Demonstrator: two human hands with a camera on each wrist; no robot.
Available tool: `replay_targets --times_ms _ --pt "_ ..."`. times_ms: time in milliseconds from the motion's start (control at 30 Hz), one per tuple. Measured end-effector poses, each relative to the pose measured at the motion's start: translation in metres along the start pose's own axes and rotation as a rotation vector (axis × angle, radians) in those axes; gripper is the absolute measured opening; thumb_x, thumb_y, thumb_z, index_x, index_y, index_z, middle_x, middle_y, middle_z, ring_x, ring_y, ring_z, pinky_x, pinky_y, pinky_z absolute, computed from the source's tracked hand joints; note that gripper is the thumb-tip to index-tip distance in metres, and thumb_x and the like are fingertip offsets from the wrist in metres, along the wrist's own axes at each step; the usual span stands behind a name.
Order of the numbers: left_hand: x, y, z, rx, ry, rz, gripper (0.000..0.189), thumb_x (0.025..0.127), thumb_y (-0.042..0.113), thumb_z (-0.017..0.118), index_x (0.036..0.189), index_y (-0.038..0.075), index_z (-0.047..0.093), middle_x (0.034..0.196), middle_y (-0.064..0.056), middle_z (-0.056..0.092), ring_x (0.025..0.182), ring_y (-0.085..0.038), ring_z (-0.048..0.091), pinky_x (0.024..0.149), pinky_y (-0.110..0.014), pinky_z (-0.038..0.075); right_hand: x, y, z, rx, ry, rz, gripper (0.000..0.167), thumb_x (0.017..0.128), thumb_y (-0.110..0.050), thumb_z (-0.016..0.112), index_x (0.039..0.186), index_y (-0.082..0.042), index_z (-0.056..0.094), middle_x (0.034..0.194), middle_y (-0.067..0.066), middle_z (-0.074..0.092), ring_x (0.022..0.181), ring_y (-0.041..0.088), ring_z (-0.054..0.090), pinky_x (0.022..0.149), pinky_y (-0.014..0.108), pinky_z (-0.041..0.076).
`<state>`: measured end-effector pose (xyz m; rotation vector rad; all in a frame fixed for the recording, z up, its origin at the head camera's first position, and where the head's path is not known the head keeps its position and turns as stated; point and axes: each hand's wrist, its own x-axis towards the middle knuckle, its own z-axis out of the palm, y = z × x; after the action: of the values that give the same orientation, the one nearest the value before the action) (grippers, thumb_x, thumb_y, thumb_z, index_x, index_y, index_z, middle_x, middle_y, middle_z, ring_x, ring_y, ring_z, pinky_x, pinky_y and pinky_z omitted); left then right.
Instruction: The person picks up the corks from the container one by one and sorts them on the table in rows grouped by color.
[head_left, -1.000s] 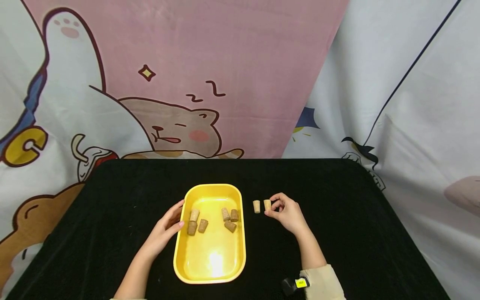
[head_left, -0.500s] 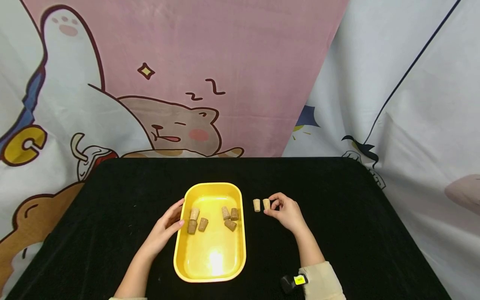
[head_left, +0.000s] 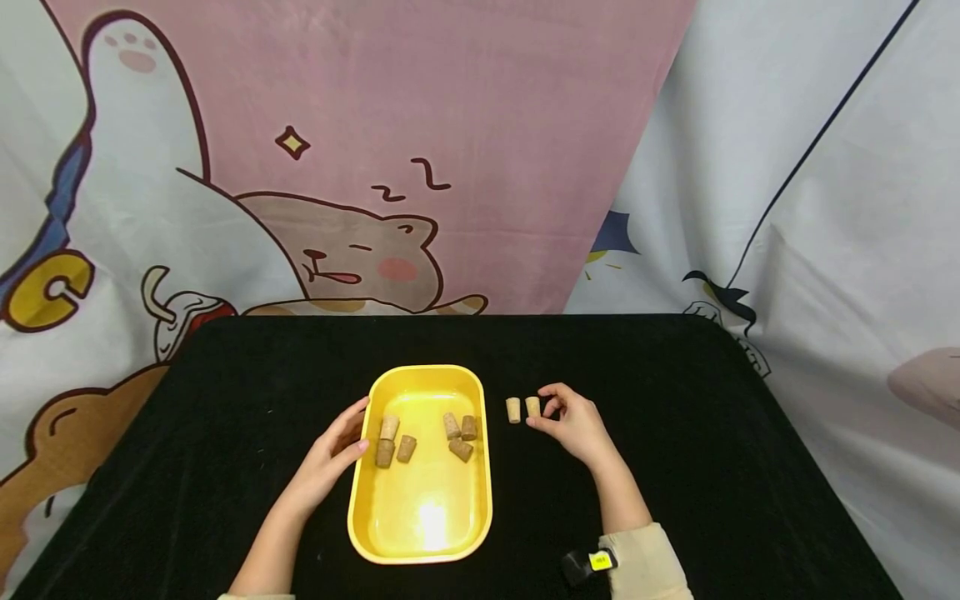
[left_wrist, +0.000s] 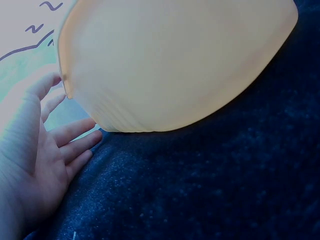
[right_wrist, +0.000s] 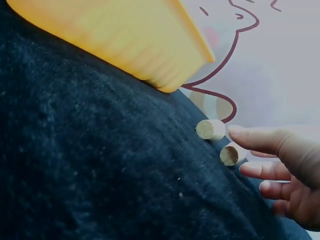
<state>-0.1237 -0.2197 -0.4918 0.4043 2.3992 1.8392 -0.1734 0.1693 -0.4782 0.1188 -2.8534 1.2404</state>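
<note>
My right hand (head_left: 573,423) pinches a small pale tapered cork (head_left: 533,407) between thumb and fingers, low over the black cloth. A second pale cork (head_left: 513,410) stands just to its left; both corks show in the right wrist view as well. The fingertips of my left hand (head_left: 330,457) rest against the left side of a yellow tray (head_left: 420,533), fingers spread and relaxed along its outer wall. Inside the tray are two groups of corks: a left group with a dark cork (head_left: 384,453), and a right group with a brown cork (head_left: 461,451).
A black cloth (head_left: 675,433) covers the table. Behind it hangs a printed curtain (head_left: 525,167) with cartoon animals. A small black device with a yellow label (head_left: 588,565) sits beside the right sleeve (head_left: 647,562).
The right hand and its cork have shifted very slightly left toward the standing cork. The left hand and the tray look the same.
</note>
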Motion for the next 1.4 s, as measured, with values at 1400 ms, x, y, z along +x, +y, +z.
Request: replay_targets --times_ms 1400 --pt "0.0 -0.002 -0.001 0.0 0.0 0.01 0.055 0.099 0.016 0.053 0.15 0.016 0.032 0.144 -0.019 0.042 0.127 -0.036 0.044 0.093 -0.02 0.039 0.027 -0.111 0.006 -0.542 -0.206 -0.84 0.034 0.072 -0.034 0.084 0.104 -0.026 0.073 0.11 -0.004 0.053 0.104 0.018 0.042 0.09 0.041 0.032"
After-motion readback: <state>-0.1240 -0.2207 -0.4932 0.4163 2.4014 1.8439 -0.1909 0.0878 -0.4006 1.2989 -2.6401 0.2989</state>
